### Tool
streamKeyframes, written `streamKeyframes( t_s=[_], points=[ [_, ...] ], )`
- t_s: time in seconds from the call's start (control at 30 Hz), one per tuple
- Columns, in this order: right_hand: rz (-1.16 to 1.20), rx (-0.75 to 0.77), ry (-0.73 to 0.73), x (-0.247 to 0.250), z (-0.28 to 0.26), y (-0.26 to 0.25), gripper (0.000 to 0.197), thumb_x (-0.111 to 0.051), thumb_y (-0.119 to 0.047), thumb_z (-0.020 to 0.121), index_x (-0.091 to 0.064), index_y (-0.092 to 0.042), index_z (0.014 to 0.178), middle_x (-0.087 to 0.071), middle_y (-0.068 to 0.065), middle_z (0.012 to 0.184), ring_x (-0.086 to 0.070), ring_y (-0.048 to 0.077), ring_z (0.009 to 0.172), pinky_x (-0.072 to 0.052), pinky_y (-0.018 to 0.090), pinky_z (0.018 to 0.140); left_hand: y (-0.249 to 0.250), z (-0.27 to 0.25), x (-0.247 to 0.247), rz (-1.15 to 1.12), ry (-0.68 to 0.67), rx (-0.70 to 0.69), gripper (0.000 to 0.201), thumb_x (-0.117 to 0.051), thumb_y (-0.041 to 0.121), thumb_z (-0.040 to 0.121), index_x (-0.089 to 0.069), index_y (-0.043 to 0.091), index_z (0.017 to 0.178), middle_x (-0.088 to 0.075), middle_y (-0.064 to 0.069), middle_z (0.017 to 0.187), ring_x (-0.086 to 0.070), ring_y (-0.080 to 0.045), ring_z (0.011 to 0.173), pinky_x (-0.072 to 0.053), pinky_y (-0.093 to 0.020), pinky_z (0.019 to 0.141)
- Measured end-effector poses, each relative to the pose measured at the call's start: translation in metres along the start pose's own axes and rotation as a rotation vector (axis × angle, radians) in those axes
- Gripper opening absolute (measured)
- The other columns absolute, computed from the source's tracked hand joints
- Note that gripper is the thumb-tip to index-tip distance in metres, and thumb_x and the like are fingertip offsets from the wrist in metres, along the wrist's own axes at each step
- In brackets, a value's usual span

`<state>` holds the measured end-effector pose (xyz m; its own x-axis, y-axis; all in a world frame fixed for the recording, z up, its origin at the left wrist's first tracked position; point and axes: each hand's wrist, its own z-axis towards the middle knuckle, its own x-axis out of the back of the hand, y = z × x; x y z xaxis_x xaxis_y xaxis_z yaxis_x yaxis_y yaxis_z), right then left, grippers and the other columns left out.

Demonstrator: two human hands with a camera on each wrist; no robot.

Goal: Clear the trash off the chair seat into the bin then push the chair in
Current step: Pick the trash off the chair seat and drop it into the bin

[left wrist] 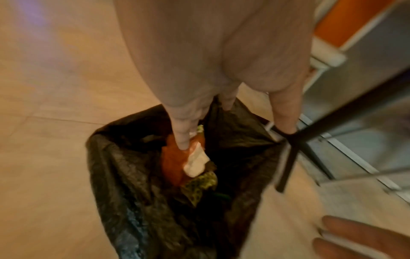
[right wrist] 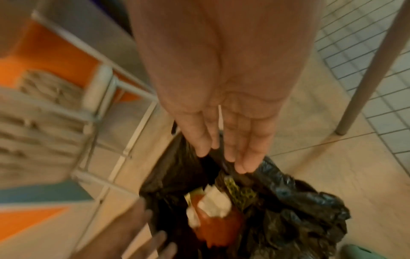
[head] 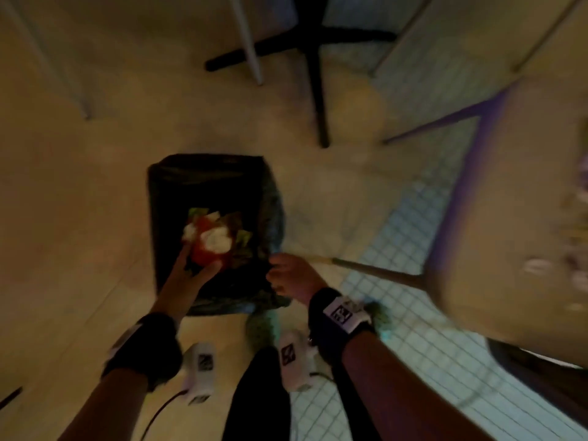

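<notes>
A bin lined with a black bag (head: pixel 203 183) stands on the floor in front of me. Crumpled orange and white trash (head: pixel 211 241) lies in it on green wrappers. My left hand (head: pixel 199 259) hovers over the bin's near side with fingers and thumb spread and straight; in the left wrist view a fingertip (left wrist: pixel 180 140) overlaps the orange wrapper (left wrist: pixel 172 164). My right hand (head: pixel 276 272) is at the bin's right rim, its straight fingers (right wrist: pixel 240 157) touching the bag's edge (right wrist: pixel 288 184). The beige chair seat (head: pixel 515 202) is at the right, with blurred scraps (head: pixel 576 237) on it.
The chair's thin leg (head: pixel 375 275) runs just right of my right hand. A black cross-shaped base (head: pixel 313 58) and a white leg (head: pixel 248 43) stand beyond the bin. A white-framed shelf with orange panels (right wrist: pixel 55 52) is to the left. My feet (head: pixel 264 329) are close behind the bin.
</notes>
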<state>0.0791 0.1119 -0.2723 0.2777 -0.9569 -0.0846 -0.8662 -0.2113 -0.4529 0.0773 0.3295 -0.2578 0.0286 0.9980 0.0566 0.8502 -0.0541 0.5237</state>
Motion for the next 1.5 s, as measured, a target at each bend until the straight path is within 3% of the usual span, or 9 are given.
streamKeyframes(
  t_s=[0.17, 0.3, 0.4, 0.63, 0.93, 1.03, 1.17, 1.33, 1.5],
  points=[
    [0.355, 0.071, 0.314, 0.108, -0.097, 0.012, 0.028, -0.047, 0.013, 0.085, -0.059, -0.012, 0.091, -0.061, -0.003, 0.059, -0.057, 0.004, 0.045, -0.045, 0.017, 0.047, 0.041, -0.023, -0.101, 0.245, -0.141, -0.073, 0.055, -0.063, 0.025, 0.087, -0.042, 0.024, 0.138, -0.041, -0.001, 0.146, -0.039, -0.024, 0.136, -0.033, -0.050, 0.112],
    [0.141, 0.070, 0.878, 0.216, -0.159, 0.044, 0.025, -0.061, 0.002, 0.075, -0.065, -0.009, 0.097, -0.062, 0.007, 0.084, -0.059, 0.021, 0.073, -0.047, 0.031, 0.067, 0.067, -0.034, -0.202, 0.441, -0.299, -0.230, 0.039, -0.073, 0.039, 0.077, -0.056, 0.036, 0.112, -0.057, -0.002, 0.130, -0.052, -0.020, 0.123, -0.042, -0.041, 0.103],
    [0.030, 0.013, 1.071, 0.280, -0.177, 0.059, 0.039, -0.065, 0.000, 0.076, -0.060, -0.011, 0.113, -0.057, 0.013, 0.106, -0.059, 0.027, 0.087, -0.045, 0.028, 0.074, 0.084, -0.049, -0.289, 0.472, -0.365, -0.325, 0.041, -0.074, 0.022, 0.079, -0.057, 0.018, 0.116, -0.060, -0.002, 0.119, -0.055, -0.018, 0.109, -0.046, -0.033, 0.093],
    [-0.032, 0.050, 0.923, 0.327, -0.164, 0.071, 0.017, -0.054, -0.003, 0.079, -0.067, -0.006, 0.091, -0.065, 0.024, 0.102, -0.063, 0.034, 0.090, -0.045, 0.029, 0.071, 0.086, -0.059, -0.419, 0.508, -0.465, -0.367, 0.024, -0.061, 0.002, 0.087, -0.058, 0.011, 0.109, -0.059, -0.007, 0.098, -0.059, 0.007, 0.071, -0.048, -0.012, 0.067],
    [0.435, 0.239, 0.652, 0.348, -0.213, 0.070, 0.031, -0.062, 0.006, 0.075, -0.055, -0.024, 0.073, -0.064, 0.011, 0.074, -0.062, 0.024, 0.068, -0.051, 0.037, 0.064, 0.089, -0.086, -0.489, 0.308, -0.619, 0.043, 0.029, -0.051, 0.019, 0.095, -0.060, 0.001, 0.116, -0.066, -0.017, 0.111, -0.067, -0.025, 0.093, -0.059, -0.031, 0.076],
    [0.385, 0.237, 0.614, 0.370, -0.234, 0.078, 0.030, -0.064, 0.010, 0.071, -0.060, -0.019, 0.079, -0.065, 0.006, 0.080, -0.062, 0.023, 0.076, -0.053, 0.043, 0.072, 0.091, -0.091, -0.511, 0.355, -0.584, -0.033, 0.024, -0.052, 0.001, 0.091, -0.058, -0.010, 0.112, -0.065, -0.021, 0.101, -0.066, -0.024, 0.083, -0.060, -0.025, 0.069],
    [0.052, 0.087, 1.055, 0.417, -0.275, 0.096, 0.037, -0.061, 0.000, 0.076, -0.061, -0.015, 0.111, -0.059, 0.009, 0.113, -0.059, 0.028, 0.097, -0.051, 0.028, 0.077, 0.089, -0.092, -0.545, 0.645, -0.538, -0.277, 0.034, -0.035, -0.015, 0.090, -0.061, 0.004, 0.100, -0.052, -0.010, 0.078, -0.054, -0.023, 0.067, -0.053, -0.028, 0.059],
    [-0.231, -0.322, 1.030, 0.449, -0.287, 0.121, 0.075, -0.072, -0.016, 0.076, -0.034, -0.021, 0.141, -0.033, 0.021, 0.144, -0.031, 0.044, 0.130, -0.032, 0.054, 0.103, 0.072, -0.092, -0.593, 1.069, -0.469, -0.574, 0.033, -0.049, 0.017, 0.094, -0.046, 0.005, 0.124, -0.046, -0.022, 0.121, -0.047, -0.034, 0.111, -0.036, -0.034, 0.091],
    [-0.153, -0.261, 0.991, 0.459, -0.274, 0.135, 0.047, -0.061, -0.016, 0.082, -0.049, -0.020, 0.127, -0.058, 0.017, 0.125, -0.051, 0.040, 0.118, -0.041, 0.050, 0.099, 0.055, -0.084, -0.612, 1.419, -0.446, -0.709, 0.064, -0.070, 0.025, 0.078, -0.037, 0.007, 0.130, -0.040, -0.025, 0.130, -0.047, -0.043, 0.113, -0.044, -0.048, 0.088]
  ],
)
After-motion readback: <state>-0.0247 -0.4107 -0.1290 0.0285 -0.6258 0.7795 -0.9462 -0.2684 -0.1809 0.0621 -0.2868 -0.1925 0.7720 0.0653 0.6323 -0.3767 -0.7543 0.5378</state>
